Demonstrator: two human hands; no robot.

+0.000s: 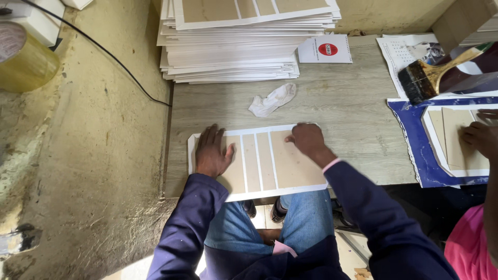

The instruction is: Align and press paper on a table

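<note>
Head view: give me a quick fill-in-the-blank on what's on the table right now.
1. Both hands, left hand and right hand, press flat on the ____ sheet.
2. The crumpled cloth lies between that sheet and the ____ of sheets.
3. The paintbrush lies at the table's ____ side.

Missing words: white; stack; right

from my remote seat i am seeing dark navy long sleeves covering both arms down to the wrists, the cloth dotted with pale specks. a thin pink cuff is peeking out at the right wrist. the left hand (211, 151) and right hand (307, 139) are showing bare, without gloves. blue denim jeans are covering the legs, and dark shoes are showing below.
</note>
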